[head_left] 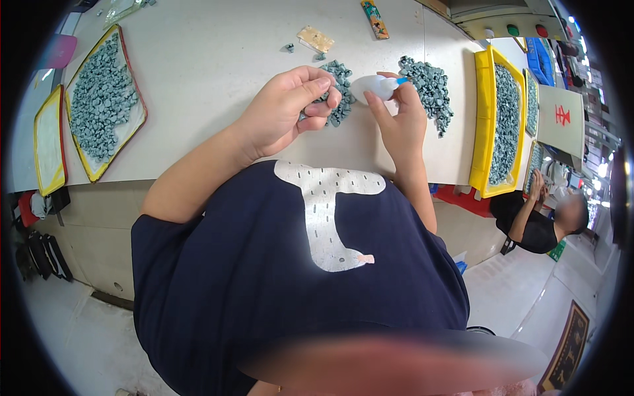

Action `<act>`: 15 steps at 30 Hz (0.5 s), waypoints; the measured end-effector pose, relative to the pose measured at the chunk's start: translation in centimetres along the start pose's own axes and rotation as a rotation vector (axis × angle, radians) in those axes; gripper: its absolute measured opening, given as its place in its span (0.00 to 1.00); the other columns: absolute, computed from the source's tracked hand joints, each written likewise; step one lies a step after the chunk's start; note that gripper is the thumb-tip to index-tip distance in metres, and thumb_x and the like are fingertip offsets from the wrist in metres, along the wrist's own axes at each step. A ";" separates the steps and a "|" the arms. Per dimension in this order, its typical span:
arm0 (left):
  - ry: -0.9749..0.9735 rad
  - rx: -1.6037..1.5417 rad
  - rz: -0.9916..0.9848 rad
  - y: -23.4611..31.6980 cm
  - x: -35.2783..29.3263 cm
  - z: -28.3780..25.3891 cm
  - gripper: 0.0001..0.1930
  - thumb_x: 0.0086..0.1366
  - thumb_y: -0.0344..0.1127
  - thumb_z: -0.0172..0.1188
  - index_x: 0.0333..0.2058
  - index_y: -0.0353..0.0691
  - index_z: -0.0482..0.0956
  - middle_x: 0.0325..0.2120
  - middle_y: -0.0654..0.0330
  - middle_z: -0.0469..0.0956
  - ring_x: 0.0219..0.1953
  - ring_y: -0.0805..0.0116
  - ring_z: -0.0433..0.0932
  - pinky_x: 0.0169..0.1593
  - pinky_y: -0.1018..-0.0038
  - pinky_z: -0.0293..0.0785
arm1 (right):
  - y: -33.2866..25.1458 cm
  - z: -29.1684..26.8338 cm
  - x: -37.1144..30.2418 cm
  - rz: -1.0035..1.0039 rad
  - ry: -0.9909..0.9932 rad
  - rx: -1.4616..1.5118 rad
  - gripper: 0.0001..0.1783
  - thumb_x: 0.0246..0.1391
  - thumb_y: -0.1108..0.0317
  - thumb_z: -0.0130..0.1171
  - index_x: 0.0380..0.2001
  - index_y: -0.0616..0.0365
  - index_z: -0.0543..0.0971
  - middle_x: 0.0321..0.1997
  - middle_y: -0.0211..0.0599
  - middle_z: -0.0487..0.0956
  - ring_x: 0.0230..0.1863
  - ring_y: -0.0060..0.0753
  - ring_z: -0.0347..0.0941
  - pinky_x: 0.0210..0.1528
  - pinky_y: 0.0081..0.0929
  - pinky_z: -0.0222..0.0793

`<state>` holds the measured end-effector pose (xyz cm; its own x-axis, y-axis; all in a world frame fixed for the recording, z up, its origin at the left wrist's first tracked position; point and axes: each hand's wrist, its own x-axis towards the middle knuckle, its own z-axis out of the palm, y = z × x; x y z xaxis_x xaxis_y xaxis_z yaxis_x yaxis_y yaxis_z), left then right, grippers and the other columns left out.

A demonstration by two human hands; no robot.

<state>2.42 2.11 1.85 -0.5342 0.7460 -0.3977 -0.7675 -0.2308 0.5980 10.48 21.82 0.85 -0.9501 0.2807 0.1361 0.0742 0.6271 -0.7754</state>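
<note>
My left hand (pixel 285 109) is raised over the table with its fingers curled and its thumb pressed to the index finger. Whatever sits in that pinch is too small or too hidden to make out. In my right hand (pixel 406 125) is a white squeeze bottle (pixel 371 86) with a blue tip, tilted so the tip points right. A heap of small grey-green pieces (pixel 341 111) lies between my hands, partly covered by the left fingers. Beyond my right hand spreads a second heap of the same pieces (pixel 430 92).
A yellow-and-red rimmed tray (pixel 135 122) of grey-green pieces lies left, beside a smaller yellow-edged tray (pixel 49 142). A yellow tub (pixel 483 119) of pieces stands right. Farther back are a tan card (pixel 316 39) and a colourful packet (pixel 375 20). Another person (pixel 538 221) works at far right.
</note>
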 end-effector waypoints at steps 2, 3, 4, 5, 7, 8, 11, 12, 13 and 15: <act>-0.077 -0.006 -0.045 0.2 0.1 -0.3 0.10 0.70 0.34 0.47 0.42 0.34 0.74 0.29 0.66 0.70 0.24 0.82 0.58 0.25 0.86 0.57 | -0.2 0.4 -0.1 0.000 0.031 0.296 0.17 0.48 0.76 0.64 0.42 0.62 0.72 0.44 0.39 0.77 0.41 0.28 0.73 0.46 0.25 0.69; -0.103 -0.026 -0.031 0.2 0.1 -0.3 0.10 0.70 0.34 0.47 0.42 0.34 0.74 0.29 0.66 0.70 0.24 0.82 0.58 0.25 0.86 0.56 | -0.2 0.4 -0.1 -0.009 0.035 0.300 0.17 0.48 0.77 0.64 0.42 0.63 0.72 0.44 0.39 0.76 0.41 0.27 0.73 0.46 0.24 0.69; -0.092 -0.034 -0.041 0.3 0.1 -0.3 0.10 0.70 0.34 0.48 0.42 0.34 0.74 0.29 0.66 0.70 0.24 0.83 0.58 0.25 0.87 0.56 | -0.2 0.2 -0.3 0.004 0.038 0.305 0.17 0.48 0.77 0.63 0.42 0.63 0.72 0.43 0.39 0.76 0.41 0.27 0.73 0.46 0.24 0.69; -0.080 -0.038 -0.049 0.3 0.1 -0.3 0.10 0.70 0.34 0.48 0.42 0.33 0.74 0.29 0.66 0.70 0.24 0.83 0.58 0.25 0.87 0.56 | -0.2 0.1 -0.4 0.015 0.041 0.310 0.17 0.48 0.78 0.63 0.42 0.64 0.72 0.43 0.39 0.76 0.41 0.26 0.73 0.45 0.23 0.70; -0.073 -0.070 -0.052 0.3 0.1 -0.1 0.10 0.70 0.33 0.49 0.42 0.33 0.74 0.29 0.66 0.70 0.24 0.83 0.58 0.25 0.87 0.57 | -0.1 -0.1 -0.3 -0.009 0.040 0.286 0.18 0.49 0.76 0.64 0.44 0.64 0.72 0.45 0.40 0.76 0.42 0.27 0.74 0.45 0.24 0.71; -0.086 -0.093 -0.040 0.3 0.1 -0.1 0.10 0.69 0.33 0.49 0.42 0.33 0.74 0.30 0.66 0.70 0.24 0.83 0.58 0.25 0.87 0.57 | 0.0 -0.1 -0.3 -0.022 0.039 0.274 0.19 0.49 0.76 0.64 0.45 0.64 0.72 0.46 0.41 0.76 0.43 0.28 0.74 0.45 0.24 0.71; -0.088 -0.075 -0.026 0.3 0.2 -0.1 0.10 0.69 0.31 0.50 0.44 0.33 0.73 0.30 0.65 0.71 0.25 0.83 0.59 0.25 0.87 0.58 | 0.0 -0.3 -0.2 -0.087 0.004 0.287 0.23 0.49 0.72 0.67 0.48 0.62 0.72 0.47 0.43 0.77 0.44 0.31 0.75 0.45 0.25 0.72; -0.066 -0.083 -0.022 0.2 0.2 -0.1 0.10 0.68 0.31 0.50 0.44 0.33 0.72 0.30 0.65 0.71 0.25 0.83 0.59 0.25 0.87 0.59 | 0.0 -0.4 -0.2 -0.101 -0.001 0.247 0.24 0.48 0.70 0.67 0.49 0.62 0.72 0.47 0.43 0.78 0.44 0.31 0.76 0.45 0.25 0.72; -0.044 -0.089 -0.017 0.1 0.3 0.0 0.10 0.68 0.31 0.51 0.45 0.33 0.72 0.30 0.64 0.71 0.25 0.83 0.59 0.25 0.87 0.59 | 0.0 -0.5 -0.2 -0.120 -0.005 0.209 0.26 0.48 0.69 0.68 0.50 0.61 0.72 0.47 0.43 0.78 0.43 0.32 0.76 0.44 0.25 0.73; -0.047 -0.100 -0.019 0.0 0.3 -0.2 0.10 0.68 0.31 0.51 0.46 0.33 0.71 0.31 0.64 0.71 0.25 0.83 0.60 0.25 0.87 0.59 | -0.1 -0.5 -0.2 -0.131 0.014 0.193 0.27 0.46 0.67 0.70 0.50 0.60 0.72 0.45 0.42 0.79 0.42 0.32 0.77 0.44 0.25 0.73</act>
<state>2.20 2.24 1.56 -0.5033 0.7791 -0.3738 -0.8105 -0.2756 0.5169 10.83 22.07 1.21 -0.9434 0.2169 0.2510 -0.1101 0.5090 -0.8537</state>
